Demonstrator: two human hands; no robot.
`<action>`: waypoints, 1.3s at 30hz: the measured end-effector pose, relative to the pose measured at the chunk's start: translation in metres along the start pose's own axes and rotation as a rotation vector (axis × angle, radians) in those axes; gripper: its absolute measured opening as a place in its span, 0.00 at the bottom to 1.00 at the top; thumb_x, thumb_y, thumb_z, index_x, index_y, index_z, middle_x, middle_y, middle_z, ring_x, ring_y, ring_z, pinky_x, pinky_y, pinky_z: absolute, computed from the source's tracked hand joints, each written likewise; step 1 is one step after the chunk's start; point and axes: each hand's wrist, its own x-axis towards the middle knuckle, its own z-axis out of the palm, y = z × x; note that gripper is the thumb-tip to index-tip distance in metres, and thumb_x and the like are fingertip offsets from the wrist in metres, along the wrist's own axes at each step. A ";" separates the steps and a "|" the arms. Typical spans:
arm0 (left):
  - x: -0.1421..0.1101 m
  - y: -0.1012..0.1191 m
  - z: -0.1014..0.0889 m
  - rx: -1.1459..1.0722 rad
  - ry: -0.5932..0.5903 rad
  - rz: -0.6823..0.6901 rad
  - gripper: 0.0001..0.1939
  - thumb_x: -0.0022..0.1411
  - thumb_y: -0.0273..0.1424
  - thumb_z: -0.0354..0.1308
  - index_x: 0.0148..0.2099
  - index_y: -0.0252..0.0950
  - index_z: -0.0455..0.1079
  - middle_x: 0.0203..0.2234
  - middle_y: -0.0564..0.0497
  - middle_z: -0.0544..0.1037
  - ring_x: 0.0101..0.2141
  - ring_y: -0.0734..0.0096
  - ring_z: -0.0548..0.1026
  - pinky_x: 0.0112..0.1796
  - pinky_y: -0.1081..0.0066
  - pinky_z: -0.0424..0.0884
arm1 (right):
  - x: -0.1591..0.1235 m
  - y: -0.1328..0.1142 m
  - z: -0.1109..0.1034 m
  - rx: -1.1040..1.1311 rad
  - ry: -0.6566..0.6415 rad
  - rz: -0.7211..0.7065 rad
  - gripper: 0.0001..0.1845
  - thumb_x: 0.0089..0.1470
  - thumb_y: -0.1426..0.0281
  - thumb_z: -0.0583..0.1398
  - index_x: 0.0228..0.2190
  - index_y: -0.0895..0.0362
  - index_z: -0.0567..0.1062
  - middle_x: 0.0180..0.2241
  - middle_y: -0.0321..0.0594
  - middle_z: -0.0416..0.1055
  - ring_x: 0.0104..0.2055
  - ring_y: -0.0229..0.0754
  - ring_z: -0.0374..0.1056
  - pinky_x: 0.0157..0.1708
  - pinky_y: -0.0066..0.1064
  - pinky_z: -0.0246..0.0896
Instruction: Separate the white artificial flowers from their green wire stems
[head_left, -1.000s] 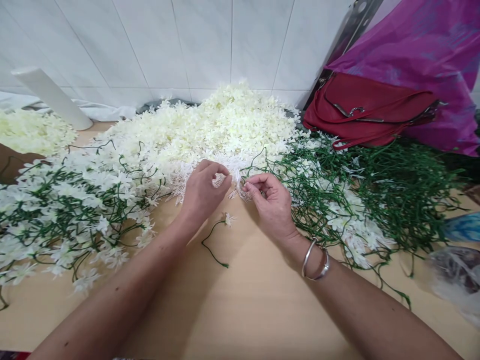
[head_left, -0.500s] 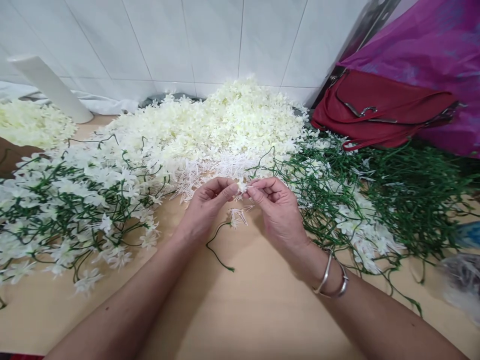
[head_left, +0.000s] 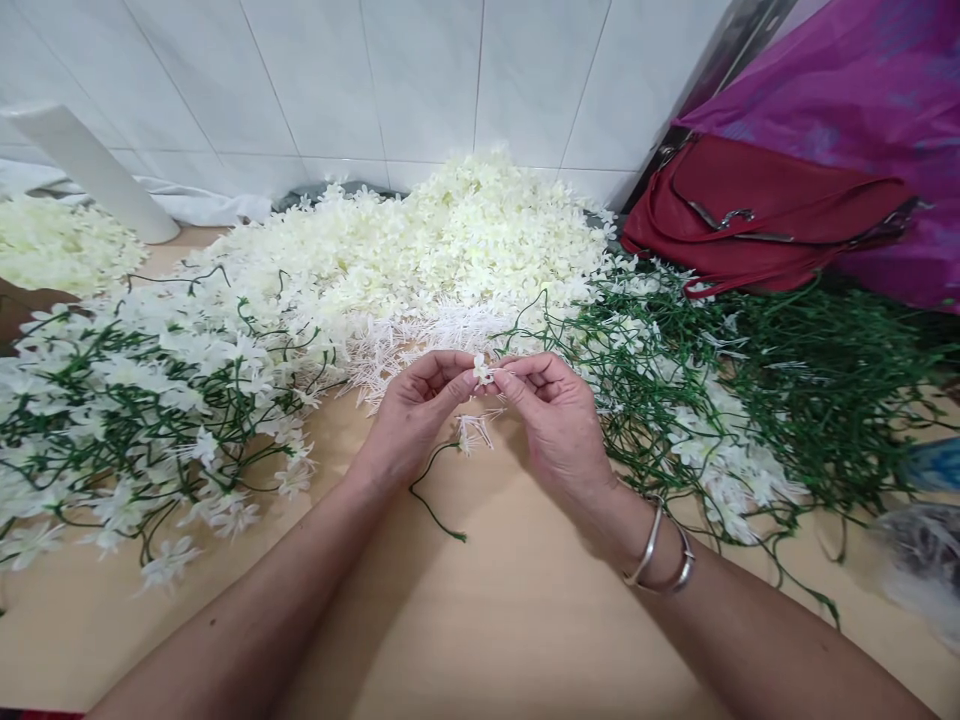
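My left hand pinches a small white artificial flower between thumb and forefinger. On its other side my right hand, with bangles on the wrist, is closed on a thin white stamen piece at the flower's middle, mostly hidden by the fingertips. Just below both hands, a green stem with white stamens at its top lies on the table. Beyond my fingers spreads a heap of loose white stamens, and behind that rises a large pile of cream-white flower heads.
White flowers on green stems are heaped at left, near another person's hand. Green stems pile up at right below a red handbag and purple bag. A white roll leans by the tiled wall.
My left hand has come down from the pile and now grips a flower, meeting my right hand. More white stamens lie by the stem on the table. The view has shifted slightly.
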 end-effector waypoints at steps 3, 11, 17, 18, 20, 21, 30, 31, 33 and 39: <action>0.000 0.000 0.001 0.019 0.002 0.026 0.14 0.54 0.40 0.75 0.40 0.40 0.80 0.35 0.52 0.83 0.36 0.69 0.80 0.43 0.67 0.76 | 0.000 -0.002 -0.001 -0.082 0.007 -0.051 0.08 0.56 0.67 0.70 0.32 0.52 0.76 0.37 0.37 0.79 0.35 0.41 0.77 0.43 0.39 0.77; 0.002 -0.003 -0.003 -0.037 0.002 -0.058 0.16 0.53 0.40 0.77 0.41 0.38 0.80 0.33 0.53 0.82 0.34 0.71 0.80 0.43 0.69 0.75 | -0.002 -0.010 -0.003 -0.186 0.052 -0.162 0.05 0.56 0.71 0.69 0.32 0.52 0.78 0.38 0.39 0.78 0.40 0.42 0.75 0.46 0.39 0.73; 0.000 -0.006 -0.003 -0.026 -0.024 -0.069 0.16 0.54 0.40 0.76 0.42 0.38 0.82 0.32 0.52 0.84 0.35 0.69 0.81 0.42 0.69 0.76 | 0.000 -0.005 -0.005 -0.311 0.018 -0.210 0.05 0.57 0.73 0.68 0.31 0.52 0.78 0.36 0.38 0.77 0.41 0.43 0.74 0.46 0.38 0.70; 0.000 -0.007 -0.003 -0.018 -0.022 -0.068 0.17 0.54 0.41 0.76 0.43 0.38 0.83 0.33 0.51 0.84 0.35 0.69 0.81 0.42 0.69 0.76 | 0.000 -0.004 -0.005 -0.333 0.020 -0.218 0.05 0.57 0.74 0.68 0.31 0.52 0.78 0.36 0.38 0.78 0.41 0.43 0.74 0.45 0.38 0.70; 0.000 -0.008 -0.003 0.004 -0.031 -0.055 0.17 0.54 0.42 0.76 0.44 0.38 0.83 0.35 0.50 0.86 0.35 0.69 0.82 0.42 0.70 0.76 | 0.000 -0.003 -0.006 -0.360 0.023 -0.232 0.05 0.57 0.74 0.67 0.31 0.52 0.78 0.36 0.37 0.78 0.40 0.43 0.74 0.45 0.37 0.69; 0.000 -0.008 -0.003 0.021 -0.044 -0.046 0.18 0.55 0.42 0.75 0.44 0.38 0.84 0.36 0.50 0.86 0.36 0.69 0.82 0.42 0.70 0.76 | 0.000 -0.003 -0.007 -0.371 0.020 -0.236 0.05 0.57 0.75 0.67 0.31 0.53 0.78 0.36 0.37 0.78 0.40 0.43 0.74 0.45 0.37 0.69; -0.004 -0.006 0.000 0.158 -0.077 0.020 0.17 0.64 0.41 0.70 0.50 0.37 0.83 0.41 0.48 0.87 0.42 0.66 0.82 0.46 0.70 0.76 | -0.005 -0.010 -0.003 -0.522 -0.031 -0.290 0.09 0.57 0.77 0.65 0.28 0.52 0.76 0.33 0.35 0.79 0.39 0.42 0.76 0.45 0.37 0.69; -0.003 -0.006 0.000 0.138 -0.078 0.003 0.17 0.63 0.42 0.70 0.49 0.37 0.83 0.40 0.48 0.87 0.41 0.66 0.82 0.45 0.70 0.77 | -0.005 -0.010 -0.003 -0.486 -0.031 -0.271 0.09 0.57 0.77 0.65 0.28 0.52 0.76 0.33 0.35 0.79 0.39 0.43 0.76 0.45 0.36 0.69; -0.003 -0.006 0.000 0.081 -0.082 -0.027 0.17 0.62 0.42 0.71 0.48 0.37 0.83 0.38 0.49 0.87 0.39 0.68 0.82 0.45 0.69 0.78 | -0.004 -0.009 -0.003 -0.442 -0.028 -0.250 0.08 0.57 0.77 0.66 0.28 0.53 0.76 0.33 0.35 0.78 0.39 0.42 0.76 0.45 0.36 0.69; -0.001 -0.009 -0.001 -0.067 -0.050 -0.082 0.16 0.57 0.41 0.75 0.43 0.38 0.83 0.34 0.53 0.86 0.35 0.74 0.82 0.44 0.73 0.79 | 0.000 -0.007 -0.007 -0.455 0.002 -0.251 0.07 0.57 0.76 0.66 0.28 0.53 0.77 0.32 0.35 0.77 0.37 0.41 0.73 0.42 0.35 0.67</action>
